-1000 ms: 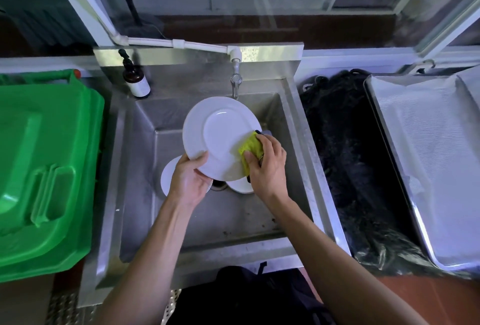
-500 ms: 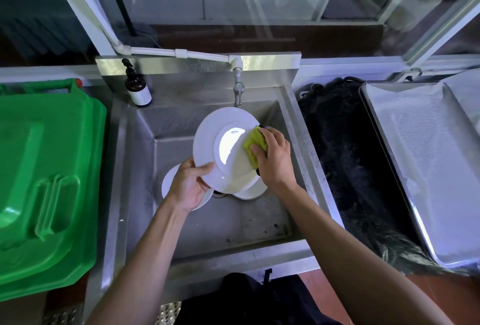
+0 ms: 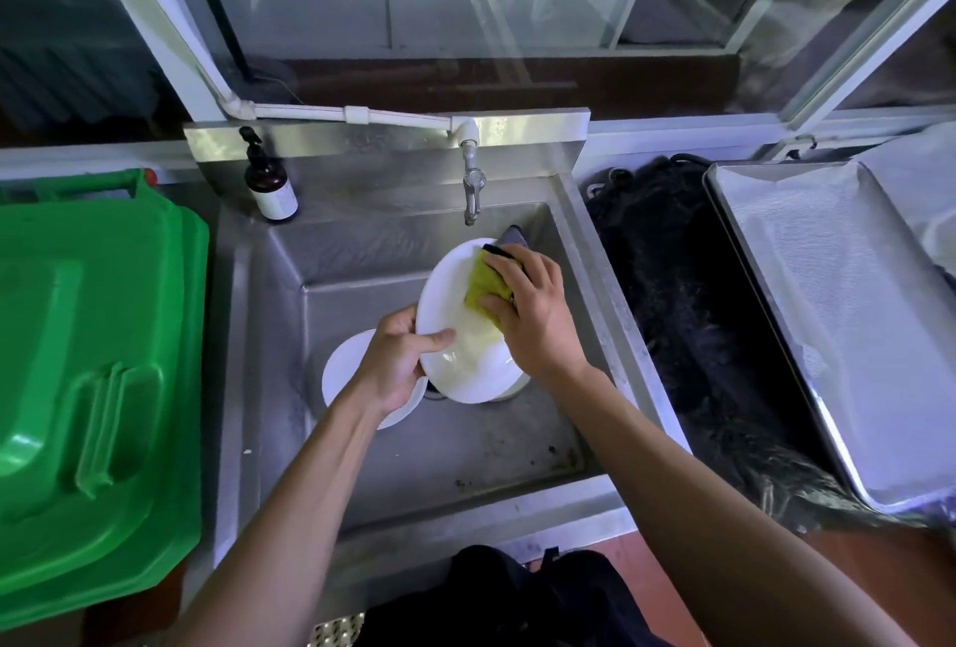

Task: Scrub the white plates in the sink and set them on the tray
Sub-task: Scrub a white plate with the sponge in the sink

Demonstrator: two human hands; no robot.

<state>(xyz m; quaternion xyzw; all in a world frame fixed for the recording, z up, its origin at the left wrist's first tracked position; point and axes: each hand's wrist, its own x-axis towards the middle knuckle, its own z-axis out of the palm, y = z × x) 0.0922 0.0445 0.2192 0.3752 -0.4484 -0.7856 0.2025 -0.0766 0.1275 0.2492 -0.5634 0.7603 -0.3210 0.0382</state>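
Observation:
My left hand (image 3: 398, 362) grips the left rim of a white plate (image 3: 455, 351), tilted above the steel sink (image 3: 289, 315). My right hand (image 3: 533, 315) holds a yellow-green sponge (image 3: 483, 289) pressed against the plate's upper right face. A second white plate (image 3: 344, 369) lies flat on the sink floor, partly under my left hand. Another white plate (image 3: 514, 386) peeks out beneath the held one. The metal tray (image 3: 848, 325) lies at the right and holds no plates.
A tap (image 3: 472, 191) hangs over the sink's back wall, with a brown pump bottle (image 3: 269, 186) to its left. A green bin lid (image 3: 88, 367) fills the left side. Dark netting (image 3: 688, 315) lies between sink and tray.
The sponge has slid up toward the plate's upper right rim. The held plate has tipped more on edge and shifted right. My left hand has kept its hold on the rim.

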